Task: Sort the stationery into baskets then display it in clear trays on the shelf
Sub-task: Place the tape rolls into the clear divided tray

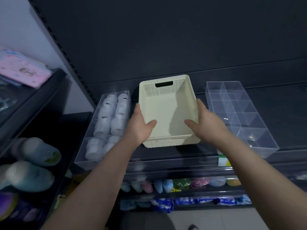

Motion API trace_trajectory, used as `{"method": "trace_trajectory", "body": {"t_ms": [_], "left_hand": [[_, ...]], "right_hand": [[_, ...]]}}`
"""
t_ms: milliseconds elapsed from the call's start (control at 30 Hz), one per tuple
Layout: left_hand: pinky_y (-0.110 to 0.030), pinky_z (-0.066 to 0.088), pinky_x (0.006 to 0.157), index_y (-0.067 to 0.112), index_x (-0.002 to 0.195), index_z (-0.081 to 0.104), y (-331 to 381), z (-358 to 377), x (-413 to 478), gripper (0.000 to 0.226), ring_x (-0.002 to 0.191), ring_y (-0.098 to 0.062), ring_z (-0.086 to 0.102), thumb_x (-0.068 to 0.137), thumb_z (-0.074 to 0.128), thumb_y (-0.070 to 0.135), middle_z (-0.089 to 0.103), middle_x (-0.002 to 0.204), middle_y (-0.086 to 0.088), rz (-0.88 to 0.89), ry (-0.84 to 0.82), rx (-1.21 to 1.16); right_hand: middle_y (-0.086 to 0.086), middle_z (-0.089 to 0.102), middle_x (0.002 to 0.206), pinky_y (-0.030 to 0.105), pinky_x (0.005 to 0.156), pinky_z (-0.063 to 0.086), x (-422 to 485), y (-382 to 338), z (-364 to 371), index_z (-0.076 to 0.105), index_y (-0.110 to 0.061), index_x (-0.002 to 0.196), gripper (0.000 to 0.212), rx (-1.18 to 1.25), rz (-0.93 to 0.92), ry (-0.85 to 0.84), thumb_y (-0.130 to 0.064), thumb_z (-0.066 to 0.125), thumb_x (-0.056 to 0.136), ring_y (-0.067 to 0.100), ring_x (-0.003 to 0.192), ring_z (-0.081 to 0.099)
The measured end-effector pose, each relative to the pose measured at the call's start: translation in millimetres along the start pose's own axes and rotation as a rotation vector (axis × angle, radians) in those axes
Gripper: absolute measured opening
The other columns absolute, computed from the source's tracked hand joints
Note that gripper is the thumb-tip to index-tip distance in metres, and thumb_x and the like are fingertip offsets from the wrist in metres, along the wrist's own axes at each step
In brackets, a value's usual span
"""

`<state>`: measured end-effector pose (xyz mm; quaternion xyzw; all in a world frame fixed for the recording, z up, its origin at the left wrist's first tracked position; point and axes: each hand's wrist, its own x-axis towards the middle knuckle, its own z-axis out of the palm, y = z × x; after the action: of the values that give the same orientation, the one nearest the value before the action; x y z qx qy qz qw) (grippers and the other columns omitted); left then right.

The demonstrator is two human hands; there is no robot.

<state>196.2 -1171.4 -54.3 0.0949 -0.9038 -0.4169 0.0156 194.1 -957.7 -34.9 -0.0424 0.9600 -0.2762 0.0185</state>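
Note:
An empty cream plastic basket [166, 103] with perforated walls and a handle slot is at the middle of the dark shelf [282, 103]. My left hand [141, 125] grips its left wall, thumb inside. My right hand [204, 120] grips its right wall, thumb inside too. Left of the basket stands a clear divided tray [93, 156] filled with several white rolls [104, 123]. To the basket's right is a clear divided tray [240, 113], its compartments empty as far as I can see.
A slotted shelf upright [66, 57] runs diagonally at the left. Pink packets [23, 70] and soft blue items [33, 175] fill the left shelving. Lower shelves hold colourful round items [199, 182] and blue packs [162, 204]. A green and yellow box [223, 161] sits below the right tray.

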Motion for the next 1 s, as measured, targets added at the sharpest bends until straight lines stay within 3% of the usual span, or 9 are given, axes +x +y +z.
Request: {"method": "trace_trajectory", "body": {"t_ms": [200,333,433,667,1000], "left_hand": [[-0.038,0.045,0.099,0.019,0.145,0.024,61.9,-7.1,-11.2,0.071,0.119,-0.021,0.052,0.086,0.064,0.026,0.053,0.134,0.001,0.210,-0.023,0.015],[-0.040,0.047,0.095,0.023,0.141,0.030,107.0,11.0,-35.4,0.063,0.115,-0.021,0.053,0.087,0.063,0.025,0.054,0.131,0.004,0.343,-0.130,-0.002],[-0.040,0.048,0.094,0.023,0.138,0.032,140.4,37.5,-57.1,0.060,0.112,-0.021,0.054,0.087,0.063,0.024,0.054,0.129,0.003,0.406,-0.217,-0.012],[-0.045,0.049,0.093,0.023,0.136,0.032,224.7,130.6,-114.6,0.058,0.111,-0.024,0.055,0.088,0.062,0.026,0.055,0.128,0.002,0.540,-0.383,0.021],[-0.041,0.050,0.088,0.022,0.129,0.037,378.8,317.1,-233.4,0.050,0.106,-0.024,0.057,0.085,0.062,0.026,0.059,0.121,0.002,0.709,-0.597,0.048]], "right_hand": [[0.009,0.057,0.123,0.031,0.070,0.037,-37.1,2.2,-48.9,0.018,-0.017,0.147,0.072,0.008,0.108,0.185,-0.037,0.057,0.090,0.031,0.104,0.056],[0.007,0.058,0.121,0.030,0.069,0.036,-84.0,25.5,-80.2,0.022,-0.016,0.145,0.069,0.009,0.209,0.285,-0.039,0.057,0.090,0.026,0.094,0.054],[0.008,0.058,0.120,0.030,0.069,0.036,-120.8,50.1,-103.1,0.027,-0.016,0.140,0.064,0.005,0.289,0.351,-0.039,0.058,0.090,0.028,0.097,0.055],[0.003,0.058,0.112,0.032,0.064,0.040,-203.8,133.9,-155.8,0.031,-0.018,0.135,0.058,0.033,0.500,0.472,-0.039,0.059,0.089,0.022,0.086,0.052],[0.010,0.058,0.122,0.033,0.072,0.036,-330.7,313.8,-263.5,0.034,-0.015,0.133,0.056,0.043,0.789,0.624,-0.039,0.058,0.089,0.033,0.108,0.055]]}}
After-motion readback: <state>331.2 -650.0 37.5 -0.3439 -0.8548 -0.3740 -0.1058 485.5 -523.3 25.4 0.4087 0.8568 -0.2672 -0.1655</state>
